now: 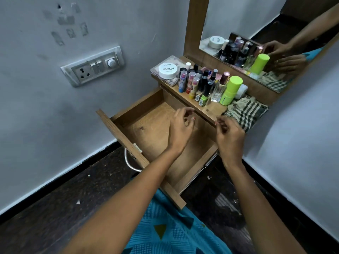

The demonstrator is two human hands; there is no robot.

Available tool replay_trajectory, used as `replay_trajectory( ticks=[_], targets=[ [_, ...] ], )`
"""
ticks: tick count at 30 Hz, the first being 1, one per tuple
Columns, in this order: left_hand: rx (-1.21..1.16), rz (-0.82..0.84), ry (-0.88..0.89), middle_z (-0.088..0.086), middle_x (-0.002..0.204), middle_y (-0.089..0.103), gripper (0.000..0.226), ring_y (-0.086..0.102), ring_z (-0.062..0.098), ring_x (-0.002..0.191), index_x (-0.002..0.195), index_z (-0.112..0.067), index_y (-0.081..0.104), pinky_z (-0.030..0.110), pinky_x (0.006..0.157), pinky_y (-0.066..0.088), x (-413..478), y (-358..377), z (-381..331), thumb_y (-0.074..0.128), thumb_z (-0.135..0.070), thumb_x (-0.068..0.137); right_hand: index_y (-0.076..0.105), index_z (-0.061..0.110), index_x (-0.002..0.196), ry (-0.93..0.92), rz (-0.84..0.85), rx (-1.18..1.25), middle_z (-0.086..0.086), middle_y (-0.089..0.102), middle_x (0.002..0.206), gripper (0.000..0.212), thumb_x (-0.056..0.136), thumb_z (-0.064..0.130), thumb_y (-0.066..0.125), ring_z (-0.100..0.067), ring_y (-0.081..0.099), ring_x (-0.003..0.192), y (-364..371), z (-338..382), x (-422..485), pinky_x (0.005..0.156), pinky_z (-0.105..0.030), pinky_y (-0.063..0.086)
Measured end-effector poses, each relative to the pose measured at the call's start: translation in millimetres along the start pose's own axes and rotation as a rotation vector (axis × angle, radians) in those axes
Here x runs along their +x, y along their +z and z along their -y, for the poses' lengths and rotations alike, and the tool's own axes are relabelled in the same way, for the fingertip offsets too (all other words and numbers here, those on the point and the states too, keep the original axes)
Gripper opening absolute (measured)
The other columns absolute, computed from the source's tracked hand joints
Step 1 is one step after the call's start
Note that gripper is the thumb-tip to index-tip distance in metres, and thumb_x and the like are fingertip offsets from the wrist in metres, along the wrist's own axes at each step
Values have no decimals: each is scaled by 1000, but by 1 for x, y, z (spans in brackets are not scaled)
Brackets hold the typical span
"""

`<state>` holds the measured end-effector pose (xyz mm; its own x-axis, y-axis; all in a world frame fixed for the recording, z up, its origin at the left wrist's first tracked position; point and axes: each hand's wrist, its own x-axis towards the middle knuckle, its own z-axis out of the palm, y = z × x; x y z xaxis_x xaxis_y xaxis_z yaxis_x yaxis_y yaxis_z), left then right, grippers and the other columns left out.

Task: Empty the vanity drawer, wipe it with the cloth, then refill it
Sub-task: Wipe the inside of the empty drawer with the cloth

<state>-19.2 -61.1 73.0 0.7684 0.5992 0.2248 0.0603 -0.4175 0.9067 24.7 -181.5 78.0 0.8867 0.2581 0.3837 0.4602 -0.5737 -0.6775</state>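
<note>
Hovers the left grip (181,125) above the open drawer (119,138), fingers loosely curled and apart, clamped on nothing. Carries the right grip (229,133) the same way, empty, over the drawer's right side and just beside the checked cloth (246,112).

Finds the drawer pulled well out from under the tabletop (211,109) with its wooden floor bare, so judges the emptying done and the wiping not yet begun. Sees the cloth bunched at the right end of the tabletop, against or very nearly against the lime-green tube (231,88); cannot tell which.

Notes, further along, a tight row standing upright near the front edge: a clear glass bottle (217,93), a green nail polish bottle (202,101), several lipsticks (183,79). Ends at the far left with a white tub labelled NAIL POLISH (167,70) resting on a clear plastic box (171,81). Catches both hands reflected in the mirror (238,24) behind.

Expects trouble mostly from the cloth. Tugging it free sharply could drag or tip the lime-green tube and, with the row so packed, knock the glass bottle over the edge into the drawer or onto the floor. Risks the same by sweeping a wrist across that front edge on the reach. Risks, too, straining the runners by pressing hard on a drawer drawn this far out.
</note>
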Motion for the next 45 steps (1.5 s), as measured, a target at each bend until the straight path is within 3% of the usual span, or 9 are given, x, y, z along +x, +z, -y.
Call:
replay_trajectory(
  ticks=[5, 11, 19, 22, 24, 30, 34, 40, 45],
  targets=[
    [-2, 75, 42, 11, 112, 61, 26, 57, 14, 100, 111, -3, 59, 16, 89, 44, -6, 26, -26, 57, -2, 86, 63, 1, 107, 138, -60, 33, -13, 64, 105, 23, 85, 6, 61, -17, 60, 87, -18, -13, 8, 69, -7, 41],
    [70, 193, -9, 10, 128, 53, 37, 50, 18, 118, 124, -3, 50, 16, 100, 33, 1, 56, -41, 57, -12, 89, 63, 4, 107, 295, -186, 21, -16, 57, 116, 23, 86, 9, 60, -30, 54, 108, -30, -32, 31, 91, -31, 44],
    [140, 218, -90, 16, 120, 57, 36, 50, 26, 115, 121, 0, 52, 34, 105, 38, 15, 84, -44, 54, -20, 91, 54, 1, 118, 559, -214, 25, -14, 50, 125, 49, 76, 20, 72, -24, 55, 101, -25, -54, 61, 93, -34, 46],
    [197, 205, -113, 17, 119, 56, 39, 48, 27, 115, 121, 1, 52, 35, 103, 38, 18, 94, -45, 55, -23, 90, 51, 1, 118, 649, -222, 75, -8, 58, 112, 54, 74, 20, 75, -22, 57, 99, -25, -59, 67, 87, -29, 45],
    [218, 193, -132, 18, 117, 57, 38, 50, 28, 112, 119, 1, 53, 33, 98, 41, 20, 96, -47, 58, -21, 88, 49, 1, 118, 724, -230, 142, 2, 55, 83, 57, 72, 19, 77, -19, 56, 91, -28, -60, 68, 84, -26, 46],
    [174, 211, -221, 16, 105, 64, 31, 61, 28, 97, 108, 1, 57, 37, 85, 52, 16, 95, -55, 63, -16, 84, 57, 12, 82, 860, -194, 331, 1, 56, 74, 27, 68, 15, 80, -14, 55, 74, -35, -65, 63, 69, -20, 45],
    [145, 210, -255, 14, 105, 63, 32, 58, 26, 98, 107, -3, 54, 34, 82, 49, 1, 88, -55, 65, -20, 82, 46, 22, 63, 920, -202, 423, -4, 61, 83, 33, 68, 12, 77, -15, 58, 73, -38, -58, 48, 69, -22, 47],
    [-113, 198, -424, 7, 100, 56, 24, 50, 13, 77, 89, -16, 46, 6, 43, 37, -25, 71, -50, 67, -17, 77, 56, 9, 103, 980, -142, 562, -11, 65, 105, 31, 75, 4, 68, -21, 64, 89, -42, -43, 16, 79, -29, 54],
    [-570, 220, -755, 5, 91, 55, 27, 54, 14, 78, 82, -23, 42, 23, 62, 48, -43, 49, -43, 61, -3, 80, 50, 13, 107, 993, -35, 670, -7, 61, 107, 35, 78, -2, 63, -14, 61, 84, -49, -22, -11, 74, -26, 53]
  ],
)
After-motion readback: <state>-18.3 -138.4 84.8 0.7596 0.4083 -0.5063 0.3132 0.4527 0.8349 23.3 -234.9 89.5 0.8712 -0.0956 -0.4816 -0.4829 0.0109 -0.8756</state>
